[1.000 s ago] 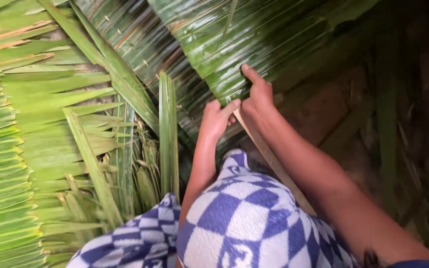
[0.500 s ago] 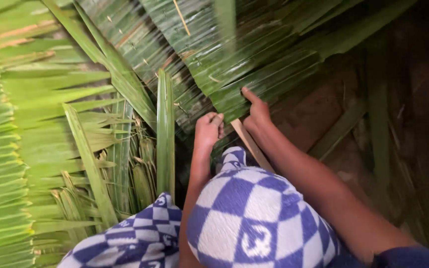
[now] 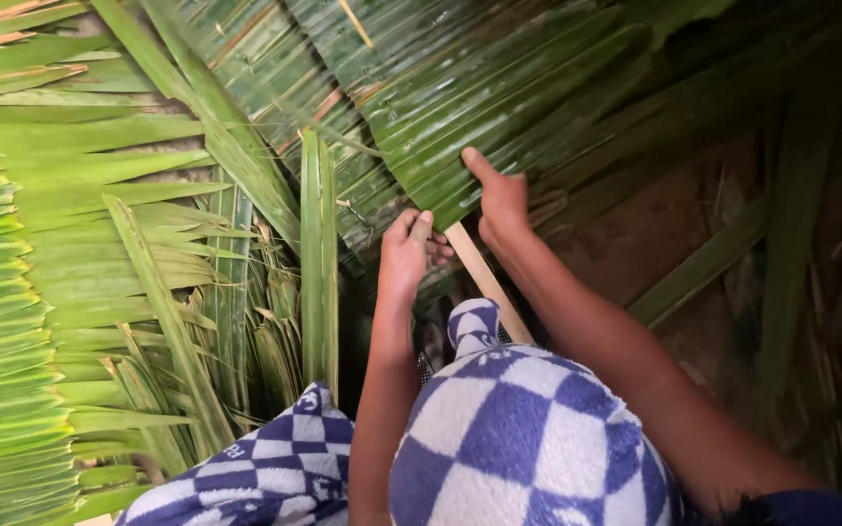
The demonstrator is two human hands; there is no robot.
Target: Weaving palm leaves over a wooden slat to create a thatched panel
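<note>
Right hand (image 3: 501, 200) rests on the lower edge of a dark green leaf panel (image 3: 470, 93), thumb stretched up along the leaf, fingers tucked under the edge; it seems to pinch the leaf. Left hand (image 3: 405, 249) just beside it, fingers curled shut at the top end of a pale stick (image 3: 484, 281); whether it grips the stick cannot be told. Stick slants down between both forearms. Blue-white checked cloth (image 3: 523, 438) below. Lighter fronds (image 3: 70, 244) lie left
</note>
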